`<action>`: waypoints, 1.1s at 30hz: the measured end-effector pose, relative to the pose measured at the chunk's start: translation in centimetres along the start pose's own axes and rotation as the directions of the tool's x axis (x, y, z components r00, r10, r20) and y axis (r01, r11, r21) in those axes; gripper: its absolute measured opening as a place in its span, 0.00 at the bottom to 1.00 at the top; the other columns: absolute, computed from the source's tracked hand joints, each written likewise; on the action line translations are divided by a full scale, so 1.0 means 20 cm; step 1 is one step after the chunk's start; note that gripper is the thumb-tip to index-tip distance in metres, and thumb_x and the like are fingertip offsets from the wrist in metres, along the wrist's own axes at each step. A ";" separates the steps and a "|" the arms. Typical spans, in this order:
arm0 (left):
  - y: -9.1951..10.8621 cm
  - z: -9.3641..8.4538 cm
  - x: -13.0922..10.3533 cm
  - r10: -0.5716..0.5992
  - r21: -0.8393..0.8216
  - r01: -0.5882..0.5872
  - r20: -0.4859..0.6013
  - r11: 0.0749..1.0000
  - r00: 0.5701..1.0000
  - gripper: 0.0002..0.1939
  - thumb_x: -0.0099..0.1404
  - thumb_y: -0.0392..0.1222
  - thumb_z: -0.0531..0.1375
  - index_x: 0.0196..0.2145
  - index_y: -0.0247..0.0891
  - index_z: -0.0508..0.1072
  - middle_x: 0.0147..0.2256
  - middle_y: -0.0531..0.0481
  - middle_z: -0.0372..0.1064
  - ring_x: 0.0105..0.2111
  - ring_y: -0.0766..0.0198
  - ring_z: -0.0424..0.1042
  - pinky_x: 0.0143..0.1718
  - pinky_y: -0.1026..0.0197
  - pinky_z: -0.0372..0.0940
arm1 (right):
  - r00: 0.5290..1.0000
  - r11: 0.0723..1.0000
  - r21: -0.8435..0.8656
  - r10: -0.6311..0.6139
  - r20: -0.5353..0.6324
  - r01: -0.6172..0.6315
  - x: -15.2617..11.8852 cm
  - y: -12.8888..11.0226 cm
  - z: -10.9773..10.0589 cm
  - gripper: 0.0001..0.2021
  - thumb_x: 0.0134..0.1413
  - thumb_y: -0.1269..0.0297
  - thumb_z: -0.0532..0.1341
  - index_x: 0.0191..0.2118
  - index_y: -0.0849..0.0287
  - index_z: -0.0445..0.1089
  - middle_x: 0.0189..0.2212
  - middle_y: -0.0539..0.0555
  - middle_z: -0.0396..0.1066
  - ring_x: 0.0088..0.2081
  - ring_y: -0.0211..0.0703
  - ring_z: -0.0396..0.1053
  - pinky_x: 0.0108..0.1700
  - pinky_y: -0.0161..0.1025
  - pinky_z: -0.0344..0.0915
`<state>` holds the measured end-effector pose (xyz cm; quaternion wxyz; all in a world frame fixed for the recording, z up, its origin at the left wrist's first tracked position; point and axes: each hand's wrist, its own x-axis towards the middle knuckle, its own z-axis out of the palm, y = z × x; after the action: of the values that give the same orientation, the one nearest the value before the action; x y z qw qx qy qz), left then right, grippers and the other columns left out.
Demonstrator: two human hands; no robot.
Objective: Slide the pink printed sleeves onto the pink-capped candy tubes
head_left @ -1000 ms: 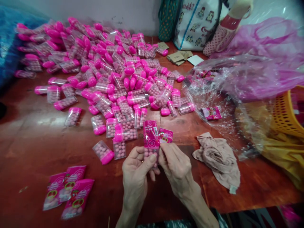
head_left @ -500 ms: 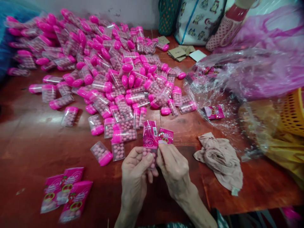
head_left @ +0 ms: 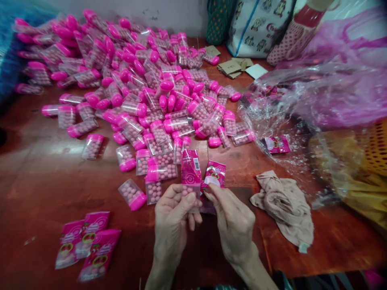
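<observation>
In my left hand (head_left: 173, 215) is a clear candy container (head_left: 188, 191) of pink balls, with a pink printed sleeve (head_left: 190, 165) over its upper part; a barcode faces me. The thumb presses on its front and the fingers curl behind it. My right hand (head_left: 234, 219) is just to the right, fingers curled, its fingertips on a flat pink printed wrapper (head_left: 215, 171). Part of another pink wrapper shows below it, partly hidden by the hand. Beyond my hands lies a large heap of pink-capped candy containers (head_left: 130, 117). Several sleeved packs (head_left: 98, 255) lie at the lower left.
A crumpled beige cloth (head_left: 287, 207) lies to the right. Behind it are clear plastic film (head_left: 290, 108) with a pink wrapper (head_left: 277, 144), and a yellow basket (head_left: 376, 147). Cardboard pieces (head_left: 229, 67), a patterned bag (head_left: 260, 28) and a mug (head_left: 305, 28) stand at the back.
My right hand has moved away from the sleeved container to the right, with its fingertips now on the loose wrapper. My left hand still holds the container. The view has shifted slightly.
</observation>
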<state>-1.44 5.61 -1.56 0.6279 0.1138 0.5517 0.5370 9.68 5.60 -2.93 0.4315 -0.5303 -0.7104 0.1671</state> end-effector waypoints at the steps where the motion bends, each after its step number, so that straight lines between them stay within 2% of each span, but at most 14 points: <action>1: 0.00 0.00 0.00 -0.008 -0.001 0.008 0.015 1.000 1.000 0.09 0.52 0.36 0.64 0.29 0.35 0.66 0.18 0.52 0.71 0.11 0.70 0.65 0.08 0.75 0.52 | 0.999 1.000 -0.012 -0.016 -0.029 0.015 0.01 0.00 -0.01 0.12 0.56 0.78 0.56 0.46 0.63 0.69 0.33 0.59 0.75 0.35 0.43 0.73 0.38 0.38 0.71; 4: -0.01 -0.01 0.00 -0.027 -0.017 0.029 0.080 0.999 0.996 0.09 0.53 0.37 0.63 0.28 0.35 0.65 0.18 0.53 0.71 0.11 0.71 0.65 0.08 0.75 0.52 | 0.995 0.997 -0.020 -0.072 -0.070 0.070 0.03 -0.01 -0.01 0.12 0.56 0.78 0.57 0.45 0.63 0.70 0.31 0.58 0.76 0.34 0.44 0.74 0.38 0.37 0.72; 7: -0.01 -0.01 -0.01 -0.036 -0.028 0.040 0.130 0.999 0.991 0.09 0.53 0.37 0.63 0.28 0.35 0.65 0.18 0.54 0.70 0.11 0.71 0.64 0.07 0.75 0.51 | 0.997 1.000 -0.003 -0.025 -0.077 0.025 0.04 -0.03 0.00 0.11 0.57 0.76 0.56 0.43 0.61 0.71 0.28 0.55 0.76 0.31 0.42 0.74 0.35 0.36 0.71; 11: -0.01 -0.02 -0.01 -0.020 -0.015 0.022 0.135 1.000 0.991 0.10 0.53 0.36 0.64 0.29 0.34 0.65 0.19 0.53 0.71 0.11 0.71 0.65 0.08 0.75 0.53 | 0.992 1.000 0.006 0.022 -0.124 -0.021 0.06 -0.06 0.01 0.07 0.56 0.76 0.57 0.38 0.62 0.71 0.26 0.53 0.75 0.28 0.39 0.73 0.33 0.33 0.70; 16: -0.02 -0.02 -0.01 0.002 -0.035 0.003 0.146 0.999 0.989 0.10 0.53 0.35 0.64 0.29 0.35 0.65 0.20 0.53 0.72 0.12 0.71 0.66 0.08 0.75 0.55 | 0.988 0.993 -0.014 0.117 -0.103 -0.119 0.08 -0.07 0.03 0.07 0.57 0.75 0.54 0.30 0.62 0.66 0.22 0.50 0.68 0.22 0.35 0.67 0.27 0.31 0.64; 19: -0.03 -0.01 -0.01 -0.014 -0.062 0.024 0.159 0.998 0.987 0.09 0.54 0.35 0.64 0.29 0.35 0.65 0.19 0.55 0.71 0.12 0.71 0.66 0.08 0.75 0.55 | 0.986 0.989 -0.033 0.140 -0.089 -0.143 0.08 -0.07 0.05 0.09 0.57 0.75 0.52 0.28 0.60 0.63 0.21 0.48 0.64 0.21 0.34 0.63 0.25 0.31 0.62; 22: -0.03 0.00 -0.01 -0.065 -0.069 0.078 0.173 0.995 0.983 0.08 0.55 0.36 0.63 0.28 0.35 0.65 0.19 0.55 0.70 0.11 0.72 0.65 0.08 0.76 0.54 | 0.985 0.989 -0.020 0.147 -0.091 -0.149 0.06 -0.05 0.05 0.09 0.58 0.76 0.51 0.29 0.59 0.63 0.22 0.48 0.63 0.22 0.34 0.63 0.25 0.30 0.63; 25: -0.02 0.00 -0.01 -0.095 -0.077 0.110 0.175 0.991 0.980 0.08 0.56 0.38 0.62 0.29 0.35 0.64 0.19 0.54 0.70 0.11 0.73 0.65 0.08 0.77 0.52 | 0.996 0.998 -0.017 0.061 -0.070 -0.063 0.04 -0.03 0.03 0.07 0.59 0.76 0.53 0.38 0.61 0.66 0.27 0.51 0.69 0.28 0.35 0.69 0.32 0.30 0.67; 28: -0.01 -0.01 -0.01 -0.090 -0.079 0.105 0.173 0.991 0.981 0.09 0.56 0.39 0.62 0.29 0.35 0.64 0.18 0.55 0.70 0.10 0.73 0.64 0.07 0.77 0.51 | 0.993 0.991 -0.074 -0.118 -0.024 0.116 0.03 -0.01 0.01 0.14 0.58 0.77 0.55 0.50 0.65 0.63 0.35 0.58 0.72 0.39 0.41 0.71 0.41 0.36 0.69; 30: -0.01 -0.02 0.00 -0.075 -0.072 0.088 0.171 0.993 0.982 0.09 0.56 0.39 0.62 0.28 0.35 0.64 0.18 0.55 0.70 0.10 0.72 0.64 0.07 0.77 0.51 | 0.982 0.974 -0.129 -0.185 0.033 0.188 0.03 0.00 -0.01 0.15 0.57 0.78 0.55 0.51 0.68 0.61 0.34 0.60 0.72 0.41 0.45 0.70 0.42 0.40 0.70; 33: -0.01 -0.02 0.00 -0.040 -0.059 0.050 0.156 0.997 0.987 0.09 0.54 0.37 0.63 0.28 0.36 0.64 0.18 0.55 0.70 0.10 0.72 0.64 0.07 0.76 0.51 | 0.970 0.956 -0.184 -0.209 0.122 0.229 0.05 0.01 -0.01 0.14 0.56 0.81 0.54 0.48 0.73 0.62 0.30 0.61 0.70 0.38 0.49 0.69 0.40 0.43 0.70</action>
<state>-1.68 5.26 -1.84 0.6841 0.1227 0.4866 0.5293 9.93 6.52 -2.40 0.3561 -0.4792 -0.7989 0.0737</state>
